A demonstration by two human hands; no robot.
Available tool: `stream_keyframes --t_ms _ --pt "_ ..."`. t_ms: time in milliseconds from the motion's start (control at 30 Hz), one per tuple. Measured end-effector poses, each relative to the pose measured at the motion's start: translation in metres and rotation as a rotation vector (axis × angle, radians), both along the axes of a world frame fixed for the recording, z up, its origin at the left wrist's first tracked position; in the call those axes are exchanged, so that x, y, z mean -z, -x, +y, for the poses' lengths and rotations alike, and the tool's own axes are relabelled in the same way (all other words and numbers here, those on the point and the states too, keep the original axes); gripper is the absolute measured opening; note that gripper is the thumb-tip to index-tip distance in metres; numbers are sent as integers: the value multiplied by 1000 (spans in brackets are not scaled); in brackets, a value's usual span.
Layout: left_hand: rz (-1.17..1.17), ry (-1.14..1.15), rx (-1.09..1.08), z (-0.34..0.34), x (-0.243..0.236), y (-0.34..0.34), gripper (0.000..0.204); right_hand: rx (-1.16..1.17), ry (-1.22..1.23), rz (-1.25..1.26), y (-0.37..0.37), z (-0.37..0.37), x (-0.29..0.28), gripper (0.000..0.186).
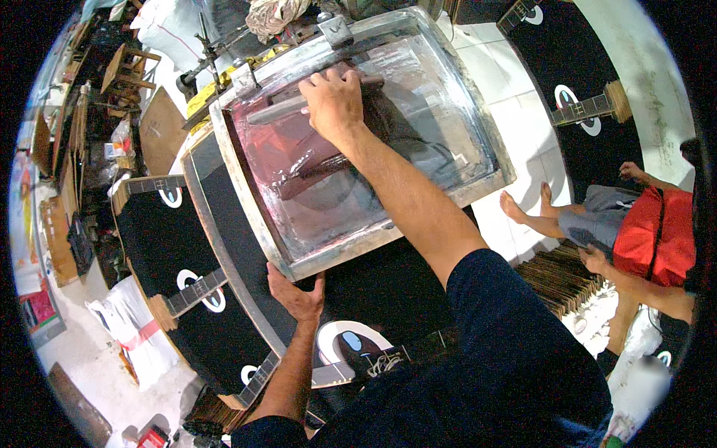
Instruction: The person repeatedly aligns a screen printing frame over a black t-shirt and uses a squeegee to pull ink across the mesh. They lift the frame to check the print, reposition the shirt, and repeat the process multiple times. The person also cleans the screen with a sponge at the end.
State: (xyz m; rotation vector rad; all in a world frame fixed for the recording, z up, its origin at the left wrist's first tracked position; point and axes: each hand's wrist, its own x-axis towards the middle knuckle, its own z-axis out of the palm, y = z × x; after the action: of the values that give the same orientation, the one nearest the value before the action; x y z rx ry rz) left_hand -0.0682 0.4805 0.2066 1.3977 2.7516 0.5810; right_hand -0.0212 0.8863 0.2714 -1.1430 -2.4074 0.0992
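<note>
My right hand point(332, 104) grips a long squeegee point(265, 112) near the top of a screen-printing frame point(497, 168), over mesh smeared with reddish ink point(276, 153). My left hand point(297, 295) holds the frame's lower left corner from beneath, its fingertips partly hidden. Under the frame are black boards point(239, 216) printed with white and blue eye shapes point(351, 347) and grey strips. Metal clamps point(334, 30) sit at the frame's far edge.
More printed black boards stand at left point(149, 231) and upper right point(560, 52). Another person in red point(657, 231) sits barefoot at right, beside stacked boards point(553, 280). White sacks point(134, 321), a brown panel point(164, 134) and wooden stools point(127, 67) are on the left.
</note>
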Motion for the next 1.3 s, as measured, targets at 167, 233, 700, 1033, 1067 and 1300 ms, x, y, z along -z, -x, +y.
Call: stream_keyframes --t_ms 167,233,700,1033,1067,1300 --pt "-31 -27 16 0 -2 0 120 165 18 18 -26 -23 -2 28" --pt "0 -7 20 0 -3 0 121 229 -11 25 -30 -36 -2 24" --pt "-64 -56 9 3 -16 5 122 -120 -204 -117 24 -1 -10 30" --pt "-137 -17 -7 2 -19 4 123 -167 -201 -297 1 -38 -5 48" --pt "-124 -48 13 2 -19 5 122 -178 -192 -315 -18 -60 -6 49" --pt "-155 -74 9 0 -17 6 123 -348 56 -281 -8 -32 -30 41"
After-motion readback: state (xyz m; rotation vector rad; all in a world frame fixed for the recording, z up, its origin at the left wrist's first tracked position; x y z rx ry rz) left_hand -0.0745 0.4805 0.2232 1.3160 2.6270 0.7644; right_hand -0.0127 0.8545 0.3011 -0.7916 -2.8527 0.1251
